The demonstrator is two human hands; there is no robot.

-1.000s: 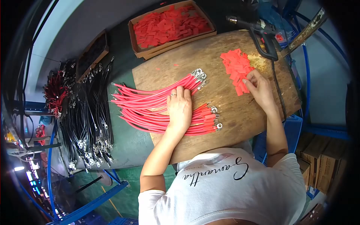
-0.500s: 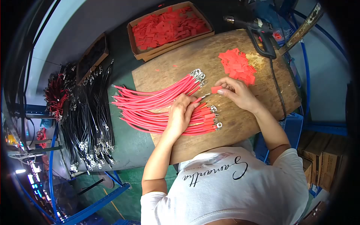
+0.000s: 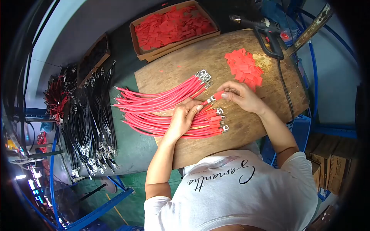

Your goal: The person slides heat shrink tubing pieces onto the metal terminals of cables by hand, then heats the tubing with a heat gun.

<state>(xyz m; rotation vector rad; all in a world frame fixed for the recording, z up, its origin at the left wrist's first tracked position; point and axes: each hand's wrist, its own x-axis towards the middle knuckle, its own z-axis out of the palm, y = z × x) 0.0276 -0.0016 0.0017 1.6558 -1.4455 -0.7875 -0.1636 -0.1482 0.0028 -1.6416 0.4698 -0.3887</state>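
My left hand [image 3: 181, 119] is closed around a red cable near its end, thumb pressed on it, above a bundle of red cables [image 3: 158, 122]. The held cable's metal ring lug [image 3: 210, 100] points toward my right hand [image 3: 243, 99]. Between that hand's thumb and fingers is a small flat red sleeve [image 3: 218, 95], at the tip of the lug; how far it overlaps I cannot tell. Several cables below have red sleeves by their lugs [image 3: 225, 128]. A second bundle [image 3: 165, 96] lies above, with bare metal lugs [image 3: 203, 76].
Loose red sleeves [image 3: 244, 69] lie in a pile on the wooden board [image 3: 200, 57]. Behind stands a cardboard box [image 3: 181, 45] full of more. A heat gun [image 3: 268, 34] with its cord rests at the back right. Black cables [image 3: 92, 123] hang over the left side.
My right hand has brought the red sleeve left and slightly down to the lug's tip. The held cable end has shifted slightly, with the left thumb now further along it.
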